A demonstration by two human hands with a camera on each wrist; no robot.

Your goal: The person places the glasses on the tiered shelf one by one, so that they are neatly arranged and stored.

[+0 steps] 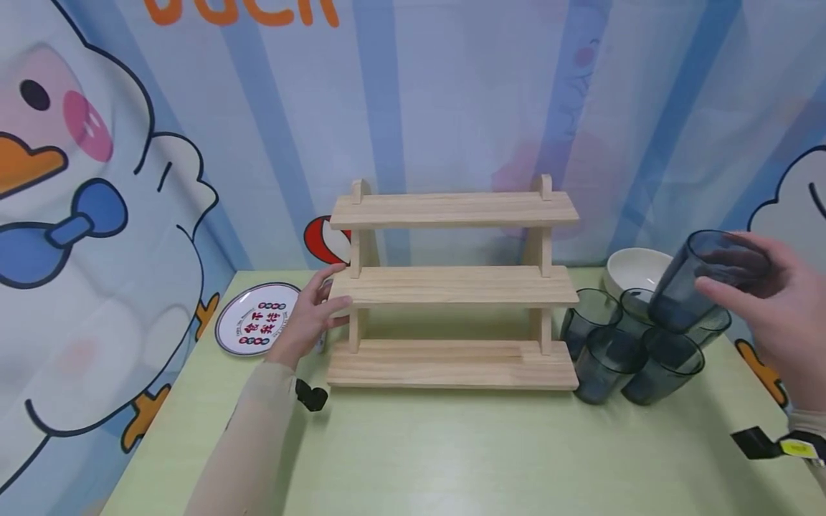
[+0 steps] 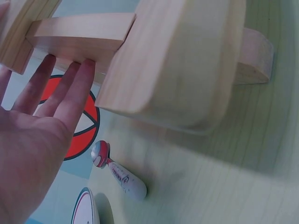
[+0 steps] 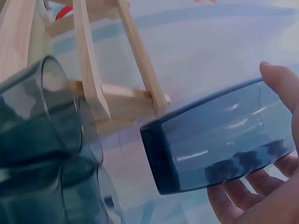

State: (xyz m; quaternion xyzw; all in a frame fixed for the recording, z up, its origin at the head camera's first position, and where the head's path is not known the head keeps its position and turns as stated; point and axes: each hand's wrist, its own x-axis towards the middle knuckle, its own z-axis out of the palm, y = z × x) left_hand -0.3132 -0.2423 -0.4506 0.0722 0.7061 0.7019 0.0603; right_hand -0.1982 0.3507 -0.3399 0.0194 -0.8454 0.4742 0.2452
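A three-tier wooden display rack (image 1: 452, 285) stands on the table. At its left end my left hand (image 1: 308, 315) holds the middle shelf, thumb at the front and index finger farther back. In the left wrist view other fingers (image 2: 74, 93) of this hand touch the upright below that shelf. My right hand (image 1: 777, 301) grips a blue-grey clear drinking glass (image 1: 684, 287), tilted and raised over several similar glasses (image 1: 606, 362) standing close together at the rack's right end. The right wrist view shows the held glass (image 3: 219, 140) base-first toward the rack, with fingers below and thumb above.
A white bowl (image 1: 635, 269) sits behind the glasses. Left of the rack is a white plate (image 1: 241, 326) with red lettering. A spoon with a printed handle (image 2: 126, 179) is near the rack's left side. A printed curtain (image 1: 445, 93) hangs behind the table (image 1: 439, 459).
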